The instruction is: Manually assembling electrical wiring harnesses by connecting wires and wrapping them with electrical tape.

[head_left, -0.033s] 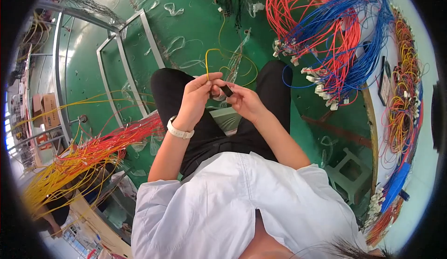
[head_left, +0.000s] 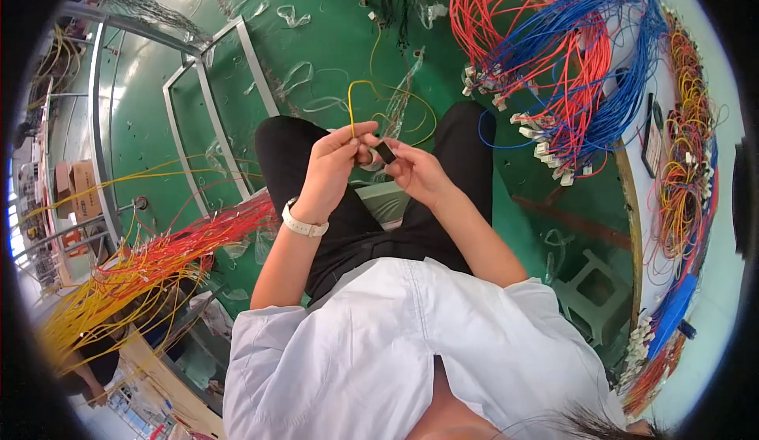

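Note:
Both hands meet above my lap, between my knees. My left hand (head_left: 334, 159), with a white band at its wrist, pinches a yellow wire (head_left: 351, 109) between thumb and fingers. From there the wire rises, bends right and loops down toward the green floor. A small black rectangular piece (head_left: 385, 152) is gripped in the fingertips of my right hand (head_left: 421, 174), close beside the left fingers. It looks like a connector housing, but its details are too small to make out. Whether the wire's end touches the black piece is hidden by my fingers.
At the right, a table carries red wires (head_left: 581, 68) and blue wires (head_left: 632, 108) with white connectors hanging over its edge. A green stool (head_left: 594, 307) stands below. Leftward are a metal frame (head_left: 207, 96), red and yellow wire bundles (head_left: 178, 238), and another person's arm (head_left: 93, 385).

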Demonstrator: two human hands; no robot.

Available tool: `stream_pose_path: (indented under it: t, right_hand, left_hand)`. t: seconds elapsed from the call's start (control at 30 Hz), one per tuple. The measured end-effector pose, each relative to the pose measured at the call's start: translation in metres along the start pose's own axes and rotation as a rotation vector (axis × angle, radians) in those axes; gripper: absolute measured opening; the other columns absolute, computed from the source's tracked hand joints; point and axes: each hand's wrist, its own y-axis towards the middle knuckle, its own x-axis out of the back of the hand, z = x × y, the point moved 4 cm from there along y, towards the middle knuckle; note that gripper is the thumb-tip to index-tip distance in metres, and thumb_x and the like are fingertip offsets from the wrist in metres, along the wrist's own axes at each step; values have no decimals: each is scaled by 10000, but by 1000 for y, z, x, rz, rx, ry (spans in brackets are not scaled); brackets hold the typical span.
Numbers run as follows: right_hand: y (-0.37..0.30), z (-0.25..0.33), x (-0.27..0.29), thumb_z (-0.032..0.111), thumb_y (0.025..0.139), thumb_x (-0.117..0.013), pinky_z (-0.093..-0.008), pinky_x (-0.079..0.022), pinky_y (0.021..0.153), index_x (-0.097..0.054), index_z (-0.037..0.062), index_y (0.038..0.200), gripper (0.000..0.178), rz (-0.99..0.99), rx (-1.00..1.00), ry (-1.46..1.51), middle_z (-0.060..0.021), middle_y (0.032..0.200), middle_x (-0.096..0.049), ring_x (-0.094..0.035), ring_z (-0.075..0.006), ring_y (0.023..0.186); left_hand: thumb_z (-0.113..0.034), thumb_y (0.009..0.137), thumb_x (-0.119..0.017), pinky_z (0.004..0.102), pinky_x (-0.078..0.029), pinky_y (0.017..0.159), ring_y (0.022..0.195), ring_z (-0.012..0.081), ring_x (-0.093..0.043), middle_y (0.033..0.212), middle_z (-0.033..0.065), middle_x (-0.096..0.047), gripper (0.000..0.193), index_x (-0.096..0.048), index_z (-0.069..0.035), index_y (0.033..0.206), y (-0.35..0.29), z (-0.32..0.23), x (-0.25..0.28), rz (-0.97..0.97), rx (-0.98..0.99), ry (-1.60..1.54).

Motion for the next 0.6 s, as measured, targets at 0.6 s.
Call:
stream_pose_path:
  t: [0.6]
  right_hand:
    - [-38, 24, -58, 251, 929, -442, -154, -248, 388, -605, 12, 1014, 301, 187, 86, -672, 25, 712, -558, -420, -1, 482]
  left_hand:
    - [-180, 969, -426, 216, -194, 470, 548, 54, -240, 593, -96, -268, 295, -599, 24, 845, -40, 16, -26, 423, 506, -362]
